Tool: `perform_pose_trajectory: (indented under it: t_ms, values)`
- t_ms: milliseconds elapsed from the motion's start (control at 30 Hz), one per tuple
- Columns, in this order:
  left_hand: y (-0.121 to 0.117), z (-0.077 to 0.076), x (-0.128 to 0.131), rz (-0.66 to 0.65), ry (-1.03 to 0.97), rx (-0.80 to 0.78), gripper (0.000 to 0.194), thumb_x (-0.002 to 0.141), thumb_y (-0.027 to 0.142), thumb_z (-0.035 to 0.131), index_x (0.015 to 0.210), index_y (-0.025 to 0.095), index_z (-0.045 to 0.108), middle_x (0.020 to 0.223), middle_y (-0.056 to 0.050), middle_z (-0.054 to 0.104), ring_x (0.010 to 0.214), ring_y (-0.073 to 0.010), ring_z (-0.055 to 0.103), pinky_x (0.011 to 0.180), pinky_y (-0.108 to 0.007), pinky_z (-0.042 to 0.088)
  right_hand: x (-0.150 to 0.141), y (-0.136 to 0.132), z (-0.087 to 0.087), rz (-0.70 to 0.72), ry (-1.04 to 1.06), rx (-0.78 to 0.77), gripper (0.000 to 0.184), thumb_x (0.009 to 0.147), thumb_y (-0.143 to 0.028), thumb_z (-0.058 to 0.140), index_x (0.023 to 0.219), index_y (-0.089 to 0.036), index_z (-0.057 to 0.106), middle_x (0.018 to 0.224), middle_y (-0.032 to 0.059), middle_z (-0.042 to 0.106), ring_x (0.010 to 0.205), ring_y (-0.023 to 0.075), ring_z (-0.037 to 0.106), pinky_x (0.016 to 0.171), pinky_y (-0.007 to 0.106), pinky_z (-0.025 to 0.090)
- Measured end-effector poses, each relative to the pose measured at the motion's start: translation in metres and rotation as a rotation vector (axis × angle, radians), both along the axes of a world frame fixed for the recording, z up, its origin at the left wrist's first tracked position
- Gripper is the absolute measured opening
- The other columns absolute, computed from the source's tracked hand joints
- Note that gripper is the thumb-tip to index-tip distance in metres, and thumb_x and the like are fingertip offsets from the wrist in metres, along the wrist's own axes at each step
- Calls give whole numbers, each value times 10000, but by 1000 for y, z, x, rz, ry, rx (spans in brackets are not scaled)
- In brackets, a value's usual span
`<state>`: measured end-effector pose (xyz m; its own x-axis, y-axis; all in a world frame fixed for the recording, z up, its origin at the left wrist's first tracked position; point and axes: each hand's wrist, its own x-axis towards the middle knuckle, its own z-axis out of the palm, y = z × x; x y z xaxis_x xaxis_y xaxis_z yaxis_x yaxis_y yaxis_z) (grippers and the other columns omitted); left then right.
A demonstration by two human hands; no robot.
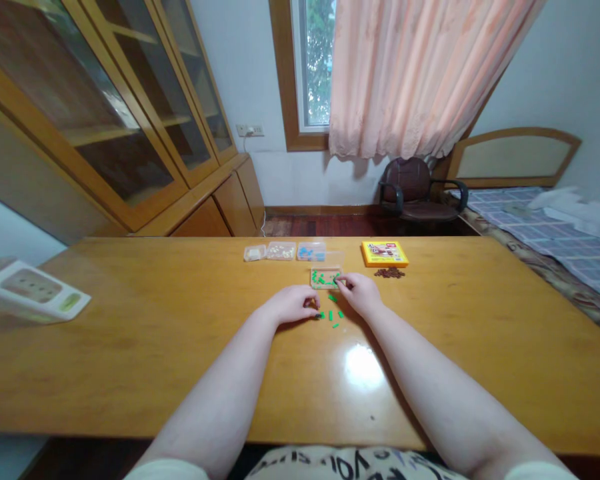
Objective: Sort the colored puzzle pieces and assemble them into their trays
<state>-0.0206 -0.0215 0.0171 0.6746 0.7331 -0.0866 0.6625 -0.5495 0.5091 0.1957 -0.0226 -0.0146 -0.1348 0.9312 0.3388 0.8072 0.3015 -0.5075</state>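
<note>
My left hand rests low over the table, its thumb and fingertips closed at a small green piece on the tabletop. Several more loose green pieces lie just to its right. Beyond them is a clear shallow plastic box with many small green pieces inside. My right hand reaches to that box's right side, fingers pinched together over its edge. Whatever is between those fingertips is too small to make out.
Behind the green box stand clear boxes with blue pieces, pale pieces and white pieces. A yellow box lies at the back right, with a pile of brown pieces before it. A white device is at far left.
</note>
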Motion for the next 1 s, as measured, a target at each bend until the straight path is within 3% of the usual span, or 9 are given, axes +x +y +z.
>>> perform_pose_trajectory:
  t_ms: [100, 200, 367, 567, 800, 1000]
  values:
    - [2, -2, -1, 9, 10, -81, 309, 648, 393, 723, 888, 213, 647, 729, 32, 596, 645, -117, 523, 569, -203, 353, -1, 3, -2, 2, -6, -45, 267, 858, -328, 506, 1011, -217, 694, 917, 69, 705, 791, 180, 625, 704, 260, 439]
    - [4, -5, -4, 0, 2, -108, 295, 666, 373, 710, 913, 219, 660, 723, 31, 592, 643, -116, 518, 577, -204, 353, 1, 1, -1, 159, 5, -102, 279, 844, -348, 527, 1035, -226, 688, 880, 55, 709, 740, 163, 616, 672, 248, 431]
    - [6, -10, -5, -19, -16, -88, 133, 737, 275, 619, 842, 211, 672, 746, 22, 618, 672, -111, 536, 612, -197, 371, 3, -9, 9, 477, -54, -176, 217, 796, -350, 584, 906, -223, 722, 744, 23, 692, 655, 126, 572, 615, 217, 379]
    - [5, -11, -2, 2, 35, -60, 149, 744, 259, 564, 831, 196, 667, 731, 9, 621, 653, -118, 530, 585, -205, 361, -5, -14, 14, 597, -225, -121, 260, 788, -432, 589, 904, -240, 721, 735, 18, 696, 641, 132, 564, 577, 227, 330]
    - [4, -10, 1, 26, 54, -20, 168, 762, 261, 523, 855, 190, 644, 732, 6, 615, 648, -122, 529, 586, -209, 369, -12, -16, 9, 509, -214, -117, 231, 852, -326, 514, 857, -241, 728, 780, 29, 713, 690, 136, 600, 607, 225, 363]
    - [3, -14, 6, 58, 41, 43, 155, 803, 282, 504, 866, 205, 623, 793, -4, 639, 681, -139, 550, 608, -220, 386, -9, -2, 1, 93, -29, -40, 292, 888, -344, 462, 1024, -231, 694, 985, 64, 706, 872, 180, 638, 760, 259, 445]
